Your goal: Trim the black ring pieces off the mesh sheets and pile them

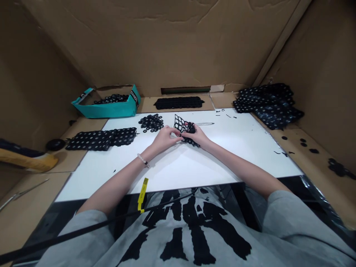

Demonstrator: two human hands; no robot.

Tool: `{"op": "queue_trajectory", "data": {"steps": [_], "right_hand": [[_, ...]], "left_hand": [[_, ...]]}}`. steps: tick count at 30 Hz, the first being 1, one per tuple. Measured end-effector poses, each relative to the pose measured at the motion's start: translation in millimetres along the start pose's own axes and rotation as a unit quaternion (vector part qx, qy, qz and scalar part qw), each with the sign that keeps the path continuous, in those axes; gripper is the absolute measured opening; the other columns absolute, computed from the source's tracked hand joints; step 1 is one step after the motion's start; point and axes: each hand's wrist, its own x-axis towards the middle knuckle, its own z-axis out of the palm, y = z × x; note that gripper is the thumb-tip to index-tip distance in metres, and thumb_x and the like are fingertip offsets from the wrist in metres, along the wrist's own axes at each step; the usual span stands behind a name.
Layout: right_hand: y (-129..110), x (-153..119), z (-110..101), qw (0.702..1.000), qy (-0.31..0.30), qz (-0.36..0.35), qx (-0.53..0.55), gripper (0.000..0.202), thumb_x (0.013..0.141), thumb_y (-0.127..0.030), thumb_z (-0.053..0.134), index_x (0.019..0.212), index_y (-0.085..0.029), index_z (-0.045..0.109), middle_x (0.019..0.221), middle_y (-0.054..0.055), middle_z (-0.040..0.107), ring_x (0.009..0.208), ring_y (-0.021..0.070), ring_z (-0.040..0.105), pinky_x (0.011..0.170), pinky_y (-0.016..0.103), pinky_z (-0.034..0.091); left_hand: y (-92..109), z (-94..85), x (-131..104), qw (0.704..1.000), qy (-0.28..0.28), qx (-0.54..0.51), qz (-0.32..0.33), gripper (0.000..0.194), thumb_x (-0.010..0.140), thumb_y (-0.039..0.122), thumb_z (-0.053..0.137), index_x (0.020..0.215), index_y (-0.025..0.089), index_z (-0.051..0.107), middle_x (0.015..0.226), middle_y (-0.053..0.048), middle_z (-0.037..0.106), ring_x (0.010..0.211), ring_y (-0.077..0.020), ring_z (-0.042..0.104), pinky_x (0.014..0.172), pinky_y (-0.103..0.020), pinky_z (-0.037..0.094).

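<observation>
My right hand (200, 137) is closed round a black perforated sheet (180, 123), which is bunched up in the fingers. The sheet's open mesh of round holes stands up above the hand, and a lower part hangs beneath it. My left hand (166, 140) pinches at the sheet's lower left edge, thumb and forefinger together, close to the right thumb. Any small piece between those fingertips is too small to make out. Just left of the sheet, a loose pile of small black rings (151, 122) lies on the white board (178, 163). Behind the right hand lies a thin pointed tool (205, 124).
Black dotted sheets lie in a left stack (102, 139) and a right heap (267, 102). A teal box (105, 109) holds black rings. Further back is a folded black strip (179, 102). Tweezers (25, 193) and a yellow-and-black object (27, 157) lie left. Cardboard walls (178, 48) surround the board.
</observation>
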Motion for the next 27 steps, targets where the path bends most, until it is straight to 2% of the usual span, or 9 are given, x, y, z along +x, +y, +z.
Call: {"op": "queue_trajectory", "data": {"steps": [2, 5, 8, 12, 16, 19, 21, 24, 27], "right_hand": [[-2.7, -0.8, 0.2, 1.0, -0.019, -0.003, 0.011, 0.07, 0.058, -0.031, 0.084, 0.121, -0.02, 0.055, 0.085, -0.001, 0.07, 0.083, 0.0179, 0.066, 0.092, 0.039, 0.053], [-5.6, -0.1, -1.4, 0.999, -0.028, -0.008, -0.013, 0.077, 0.052, -0.025, 0.086, 0.121, -0.02, 0.054, 0.086, -0.002, 0.068, 0.085, 0.0186, 0.066, 0.097, 0.041, 0.051], [-6.3, 1.4, -3.9, 0.999, -0.018, -0.002, -0.033, 0.075, 0.051, -0.021, 0.085, 0.119, -0.02, 0.055, 0.082, -0.003, 0.066, 0.084, 0.0187, 0.065, 0.098, 0.043, 0.05], [-4.6, 1.8, -5.4, 0.999, -0.009, 0.011, -0.029, 0.074, 0.052, -0.02, 0.084, 0.12, -0.021, 0.055, 0.078, -0.005, 0.064, 0.078, 0.0172, 0.063, 0.096, 0.043, 0.051], [-3.1, 0.9, -4.9, 0.999, 0.0, 0.013, -0.029, 0.073, 0.053, -0.021, 0.084, 0.121, -0.021, 0.056, 0.079, -0.004, 0.066, 0.081, 0.0179, 0.064, 0.097, 0.044, 0.05], [-2.4, 0.9, -4.8, 0.999, -0.001, 0.008, -0.032, 0.071, 0.055, -0.022, 0.083, 0.121, -0.021, 0.057, 0.08, -0.003, 0.066, 0.084, 0.0189, 0.065, 0.098, 0.044, 0.05], [-1.1, 1.6, -4.7, 0.999, 0.004, 0.002, -0.036, 0.068, 0.057, -0.023, 0.083, 0.121, -0.021, 0.058, 0.085, -0.002, 0.068, 0.089, 0.0195, 0.065, 0.1, 0.043, 0.049], [1.4, 2.7, -4.2, 0.999, 0.008, -0.022, -0.036, 0.065, 0.058, -0.025, 0.082, 0.119, -0.021, 0.059, 0.102, 0.002, 0.07, 0.101, 0.0202, 0.064, 0.104, 0.041, 0.047], [2.2, 2.7, -2.8, 0.999, -0.004, -0.046, -0.022, 0.064, 0.059, -0.027, 0.081, 0.119, -0.022, 0.059, 0.112, 0.003, 0.069, 0.107, 0.0207, 0.063, 0.106, 0.04, 0.046]], "left_hand": [[-2.9, 4.7, 1.1, 0.994, 0.008, -0.081, -0.079, 0.026, 0.073, 0.042, 0.074, 0.083, 0.019, 0.077, 0.085, -0.006, 0.075, 0.08, -0.0229, 0.062, 0.075, -0.036, 0.047], [-20.3, 1.0, 7.4, 0.957, 0.021, -0.209, -0.199, 0.034, 0.065, 0.043, 0.079, 0.084, 0.016, 0.078, 0.078, -0.008, 0.075, 0.067, -0.019, 0.061, 0.062, -0.031, 0.046], [-43.0, -12.5, 15.3, 0.932, 0.078, -0.259, -0.24, 0.035, 0.059, 0.041, 0.082, 0.082, 0.015, 0.078, 0.079, -0.009, 0.075, 0.069, -0.0196, 0.063, 0.063, -0.031, 0.048], [-67.7, -35.1, 18.7, 0.951, 0.202, -0.129, -0.197, 0.023, 0.07, 0.035, 0.075, 0.083, 0.016, 0.078, 0.087, -0.01, 0.076, 0.085, -0.0248, 0.066, 0.081, -0.037, 0.05], [-75.7, -47.9, 14.2, 0.963, 0.204, 0.114, -0.138, 0.019, 0.08, 0.031, 0.067, 0.089, 0.019, 0.079, 0.098, -0.011, 0.073, 0.105, -0.0316, 0.056, 0.101, -0.048, 0.039], [-66.0, -46.7, 11.7, 0.954, 0.208, 0.195, -0.094, 0.024, 0.084, 0.029, 0.063, 0.102, 0.021, 0.077, 0.107, -0.012, 0.07, 0.112, -0.0341, 0.048, 0.1, -0.049, 0.038], [-52.6, -41.1, 10.9, 0.964, 0.182, 0.185, -0.055, 0.021, 0.085, 0.03, 0.063, 0.101, 0.021, 0.075, 0.103, -0.01, 0.07, 0.107, -0.032, 0.05, 0.098, -0.047, 0.039], [-28.6, -27.9, 8.2, 0.99, 0.078, 0.116, 0.012, 0.02, 0.083, 0.038, 0.068, 0.093, 0.022, 0.075, 0.091, -0.007, 0.072, 0.099, -0.0284, 0.054, 0.092, -0.042, 0.043], [-11.1, -14.0, 3.7, 0.998, 0.002, 0.058, 0.021, 0.025, 0.078, 0.043, 0.072, 0.092, 0.022, 0.076, 0.088, -0.006, 0.074, 0.097, -0.0281, 0.056, 0.086, -0.039, 0.045]]}}
